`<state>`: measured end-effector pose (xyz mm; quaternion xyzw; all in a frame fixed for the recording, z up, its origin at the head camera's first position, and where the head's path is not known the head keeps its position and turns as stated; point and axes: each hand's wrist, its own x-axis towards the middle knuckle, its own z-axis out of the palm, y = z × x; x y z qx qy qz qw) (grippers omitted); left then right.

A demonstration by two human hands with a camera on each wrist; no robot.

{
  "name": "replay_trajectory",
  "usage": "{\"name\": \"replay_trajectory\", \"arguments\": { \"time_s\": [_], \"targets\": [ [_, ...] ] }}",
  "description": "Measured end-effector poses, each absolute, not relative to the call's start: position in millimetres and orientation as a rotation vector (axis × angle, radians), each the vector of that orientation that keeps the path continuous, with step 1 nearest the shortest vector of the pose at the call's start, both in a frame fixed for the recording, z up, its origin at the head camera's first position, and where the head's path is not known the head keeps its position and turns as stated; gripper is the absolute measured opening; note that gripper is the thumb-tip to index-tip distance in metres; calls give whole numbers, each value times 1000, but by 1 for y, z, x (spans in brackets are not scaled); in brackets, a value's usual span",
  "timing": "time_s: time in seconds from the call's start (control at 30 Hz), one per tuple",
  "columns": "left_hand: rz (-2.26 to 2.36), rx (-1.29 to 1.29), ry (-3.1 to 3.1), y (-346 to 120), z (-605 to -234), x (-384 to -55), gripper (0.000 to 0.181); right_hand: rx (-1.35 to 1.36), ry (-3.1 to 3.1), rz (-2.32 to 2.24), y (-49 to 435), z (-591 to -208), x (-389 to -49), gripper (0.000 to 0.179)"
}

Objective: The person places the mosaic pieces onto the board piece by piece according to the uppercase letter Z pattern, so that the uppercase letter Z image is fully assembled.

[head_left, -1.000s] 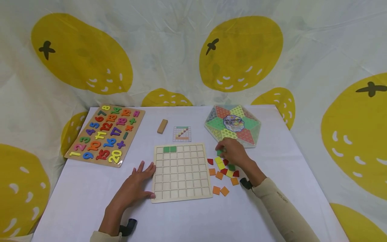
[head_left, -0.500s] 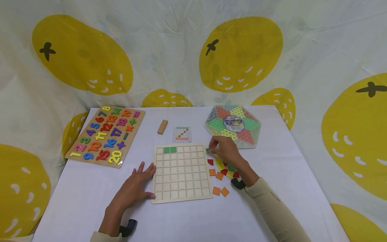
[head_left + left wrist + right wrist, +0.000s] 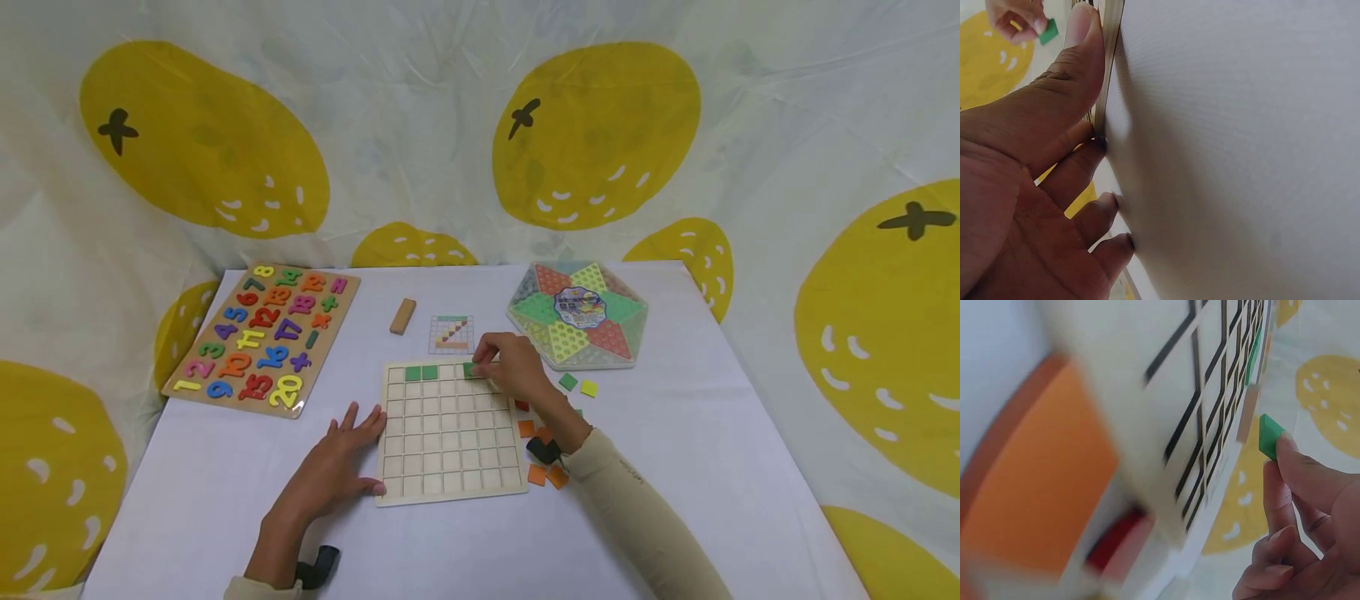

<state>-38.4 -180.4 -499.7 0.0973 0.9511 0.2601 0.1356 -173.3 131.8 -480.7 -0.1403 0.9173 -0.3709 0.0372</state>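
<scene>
A square wooden grid board [image 3: 459, 458] lies flat on the white table. Two green square tiles [image 3: 422, 372] fill neighbouring cells of its top row. Between thumb and fingertips my right hand [image 3: 517, 371] pinches another green tile [image 3: 1269, 436], held over the right part of that row. The right wrist view shows this tile tilted and raised off the board. My left hand [image 3: 330, 467] rests at the board's left edge with fingers spread; its thumb [image 3: 1085, 37] touches the wooden rim.
Right of the board lie loose orange tiles [image 3: 537, 475], a green tile [image 3: 567, 382] and a yellow tile [image 3: 588, 388]; my right arm hides others. Behind are a pattern card [image 3: 452, 333], a wooden block [image 3: 402, 317] and a hexagonal board game [image 3: 577, 317]. A number puzzle [image 3: 262, 337] lies left.
From the loose pieces, my right hand has moved left with the green tile to above the board's top row. My left hand stays at the board's edge.
</scene>
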Motion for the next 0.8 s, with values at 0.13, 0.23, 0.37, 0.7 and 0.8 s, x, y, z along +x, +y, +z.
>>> {"name": "replay_trajectory", "arguments": {
  "time_s": [0.13,0.23,0.37,0.7,0.8],
  "targets": [
    [759,289,2759,-180,-500,-38,111,-413,2797,-1107,116,-483,-178,19],
    [758,288,2760,-180,-500,-38,111,-398,2795,-1069,105,-484,-180,20],
    [754,292,2759,-180,-501,-37,111,-378,2810,-1001,92,-486,-183,22],
    [738,303,2770,-180,-499,-37,109,-340,2817,-790,77,-490,-190,18],
    [738,304,2774,-181,-499,-37,109,-371,2807,-797,78,-488,-190,14]
  ]
}}
